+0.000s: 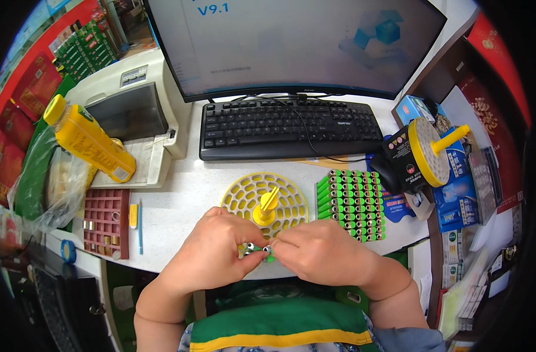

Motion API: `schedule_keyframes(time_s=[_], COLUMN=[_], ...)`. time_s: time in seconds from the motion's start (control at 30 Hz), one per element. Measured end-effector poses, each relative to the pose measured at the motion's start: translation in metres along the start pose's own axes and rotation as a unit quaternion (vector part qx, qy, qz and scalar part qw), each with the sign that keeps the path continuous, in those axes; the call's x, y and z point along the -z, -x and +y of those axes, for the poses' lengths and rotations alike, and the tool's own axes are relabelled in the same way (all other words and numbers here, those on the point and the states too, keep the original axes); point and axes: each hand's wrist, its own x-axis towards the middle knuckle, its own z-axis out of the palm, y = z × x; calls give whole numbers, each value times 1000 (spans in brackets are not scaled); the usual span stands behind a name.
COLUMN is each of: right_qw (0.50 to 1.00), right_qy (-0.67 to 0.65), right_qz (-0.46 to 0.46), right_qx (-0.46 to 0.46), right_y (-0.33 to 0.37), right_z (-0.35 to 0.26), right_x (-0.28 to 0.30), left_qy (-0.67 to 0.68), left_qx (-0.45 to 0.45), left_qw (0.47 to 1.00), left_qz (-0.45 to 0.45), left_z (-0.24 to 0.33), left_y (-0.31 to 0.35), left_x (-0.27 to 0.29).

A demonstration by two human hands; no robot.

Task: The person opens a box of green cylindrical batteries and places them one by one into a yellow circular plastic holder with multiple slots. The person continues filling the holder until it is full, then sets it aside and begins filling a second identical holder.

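Observation:
My left hand (212, 251) is closed around several small batteries (250, 246), their silvery ends showing between thumb and fingers. Close against it, my right hand (315, 249) pinches the end of one battery, largely covered by the fingertips. Just beyond both hands lies a round yellow disc (236, 194) full of oblong holes, with a yellow post (265, 212) standing at its middle. To the right of the disc, a block of green batteries (351, 202) with metal ends is laid out in tight rows.
A black keyboard (291, 129) lies below the monitor (303, 47). On the left are a printer (148, 126), a yellow bottle (95, 144) and a dark red compartment tray (107, 220). A second yellow disc (426, 152) stands tilted at right, beside blue boxes (455, 202).

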Motion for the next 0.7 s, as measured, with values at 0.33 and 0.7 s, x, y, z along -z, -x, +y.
schedule_keyframes(time_s=[0.33,0.7], right_qw=[999,996], right_qy=[-32,-53], right_qz=[20,48], right_qx=[-15,-62], right_y=[4,0], right_z=[5,5], right_x=[-1,-7], left_qy=[1,17], left_qx=[-19,-27], left_qw=[1000,998], left_qz=[19,54], left_z=[0,-6], left_y=[2,-3], left_x=[-5,-8])
